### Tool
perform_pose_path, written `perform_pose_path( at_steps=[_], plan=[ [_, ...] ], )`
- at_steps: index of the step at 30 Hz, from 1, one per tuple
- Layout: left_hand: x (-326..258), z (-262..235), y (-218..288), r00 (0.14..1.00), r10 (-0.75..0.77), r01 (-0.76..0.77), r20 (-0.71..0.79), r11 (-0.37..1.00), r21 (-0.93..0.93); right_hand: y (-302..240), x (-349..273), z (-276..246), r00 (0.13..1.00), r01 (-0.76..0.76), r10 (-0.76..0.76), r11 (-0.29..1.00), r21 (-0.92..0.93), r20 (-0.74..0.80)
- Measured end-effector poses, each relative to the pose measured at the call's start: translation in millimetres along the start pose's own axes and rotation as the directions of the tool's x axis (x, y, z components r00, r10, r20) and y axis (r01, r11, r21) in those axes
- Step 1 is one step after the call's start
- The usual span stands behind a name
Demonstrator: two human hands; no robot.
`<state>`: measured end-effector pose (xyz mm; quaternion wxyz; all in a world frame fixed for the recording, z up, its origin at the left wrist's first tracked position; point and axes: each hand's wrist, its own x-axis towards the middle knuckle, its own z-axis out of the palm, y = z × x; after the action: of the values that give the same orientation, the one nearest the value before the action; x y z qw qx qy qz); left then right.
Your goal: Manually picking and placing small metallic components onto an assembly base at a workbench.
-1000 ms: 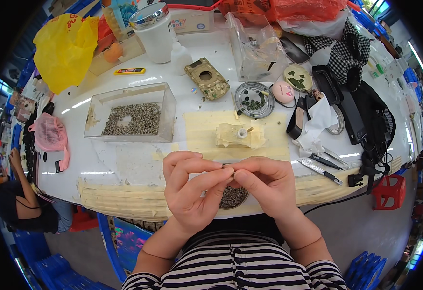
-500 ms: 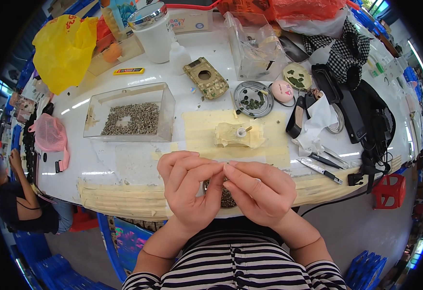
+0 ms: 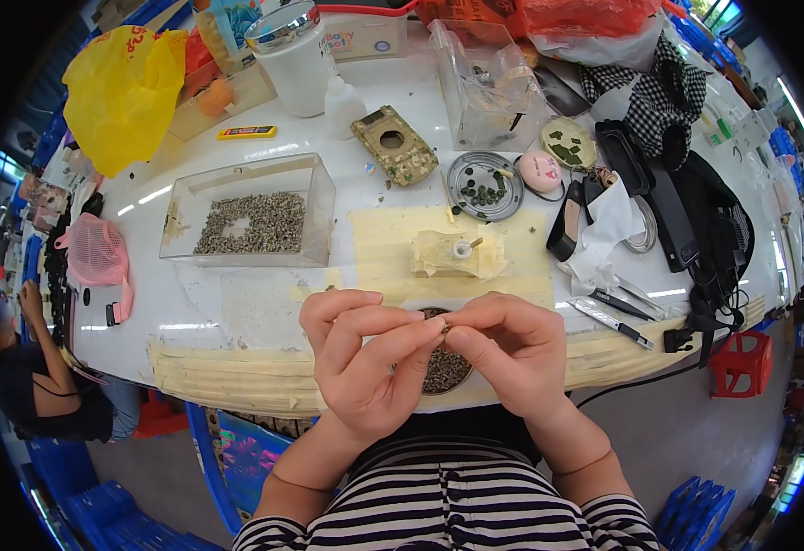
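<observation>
My left hand (image 3: 370,358) and my right hand (image 3: 510,354) meet fingertip to fingertip near the table's front edge. Both are closed in a pinch around a tiny piece (image 3: 444,327), too small to name. Right below them is a round dish (image 3: 445,372) full of small grey-brown parts, partly covered by my fingers. Beyond my hands, a masking-taped block (image 3: 457,253) with a white peg rests on a taped patch of the table. Farther back lies a camouflage model tank hull (image 3: 395,147) with a round hole in its top.
Left of centre, a clear box (image 3: 246,220) holds many small grey parts. Back right are a round dish with dark green pieces (image 3: 484,186) and a pink round object (image 3: 539,172). A craft knife (image 3: 611,323) and tweezers (image 3: 639,298) lie at right. Another person (image 3: 49,376) sits far left.
My fingertips have shifted slightly down and turned, and my right fingers are more bent. More of the dish of small parts now shows between my hands.
</observation>
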<state>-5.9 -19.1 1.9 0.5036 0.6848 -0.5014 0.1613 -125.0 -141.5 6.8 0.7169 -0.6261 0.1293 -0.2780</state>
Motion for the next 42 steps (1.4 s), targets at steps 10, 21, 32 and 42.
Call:
perform_pose_path(
  at_steps=[10, 21, 32, 42],
  plan=[
    [-2, 4, -2, 0.996, -0.081, 0.081, -0.028, 0.997, 0.019, 1, 4, 10, 0.803, 0.524, -0.575, 0.558, -0.644, 0.155],
    [1, -2, -1, 0.999, -0.042, 0.042, 0.005, 0.994, -0.105, 2, -2, -1, 0.953, -0.300, 0.262, 0.883, 0.361, 0.150],
    [0, 1, 2, 0.999, -0.032, 0.032, -0.001, 0.998, 0.049, -1, 2, 4, 0.949, 0.291, -0.315, 0.886, -0.360, -0.008],
    [-1, 2, -3, 0.995, -0.099, 0.097, -0.020, 0.993, -0.073, 2, -2, 5, 0.985, 0.168, -0.172, 0.967, -0.193, -0.001]
  ],
)
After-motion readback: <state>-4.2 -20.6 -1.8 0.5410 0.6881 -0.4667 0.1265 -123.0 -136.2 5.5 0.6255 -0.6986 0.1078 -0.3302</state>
